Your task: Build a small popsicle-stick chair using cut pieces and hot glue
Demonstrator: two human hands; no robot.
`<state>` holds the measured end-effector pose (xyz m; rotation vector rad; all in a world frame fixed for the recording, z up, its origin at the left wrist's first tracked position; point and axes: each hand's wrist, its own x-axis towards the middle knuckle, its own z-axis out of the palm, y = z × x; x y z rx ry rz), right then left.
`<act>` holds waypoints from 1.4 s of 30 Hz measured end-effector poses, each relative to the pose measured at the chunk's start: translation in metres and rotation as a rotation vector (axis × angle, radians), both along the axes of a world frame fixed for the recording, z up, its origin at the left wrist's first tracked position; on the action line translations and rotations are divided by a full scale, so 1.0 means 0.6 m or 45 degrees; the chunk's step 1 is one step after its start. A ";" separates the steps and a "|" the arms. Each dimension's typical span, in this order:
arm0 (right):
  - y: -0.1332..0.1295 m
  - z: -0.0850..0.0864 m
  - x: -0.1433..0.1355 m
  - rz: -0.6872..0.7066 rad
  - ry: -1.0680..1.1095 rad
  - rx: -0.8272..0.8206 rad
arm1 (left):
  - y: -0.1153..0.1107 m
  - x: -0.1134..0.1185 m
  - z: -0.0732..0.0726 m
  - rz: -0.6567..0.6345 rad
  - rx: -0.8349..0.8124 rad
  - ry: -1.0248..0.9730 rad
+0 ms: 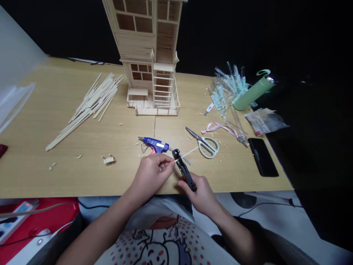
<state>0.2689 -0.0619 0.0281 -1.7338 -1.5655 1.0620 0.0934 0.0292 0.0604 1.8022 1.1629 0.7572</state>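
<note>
My left hand (154, 171) pinches one end of a thin wooden stick (190, 151) near the table's front edge. The stick runs up to the right, crossing the head of a black pliers-like cutter (184, 171). Fingers wrapped round its handles, my right hand (200, 191) holds that cutter upright at a slant. Just beyond my left hand lies a blue glue gun (156, 144), partly hidden by it. White-handled scissors (208, 146) rest to the right, close to the stick's far end.
A tall stick-built model house (154, 66) stands at the back. Left of it lies a pile of wooden sticks (91, 99). At right are a green bottle (252, 94), clear plastic packaging (228, 82), a pink ribbon (217, 126) and a black phone (263, 157). Small offcuts are scattered about.
</note>
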 end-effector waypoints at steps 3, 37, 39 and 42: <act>-0.004 -0.008 0.005 -0.038 0.012 0.024 | -0.004 0.007 0.003 -0.007 -0.041 -0.020; -0.010 0.008 0.063 -0.416 -0.539 0.180 | 0.078 -0.304 -0.031 0.261 0.281 0.483; -0.011 0.009 0.066 -0.414 -0.544 0.178 | 0.077 -0.306 -0.030 0.258 0.311 0.522; -0.008 0.009 0.069 -0.420 -0.554 0.174 | 0.075 -0.310 -0.030 0.242 0.359 0.566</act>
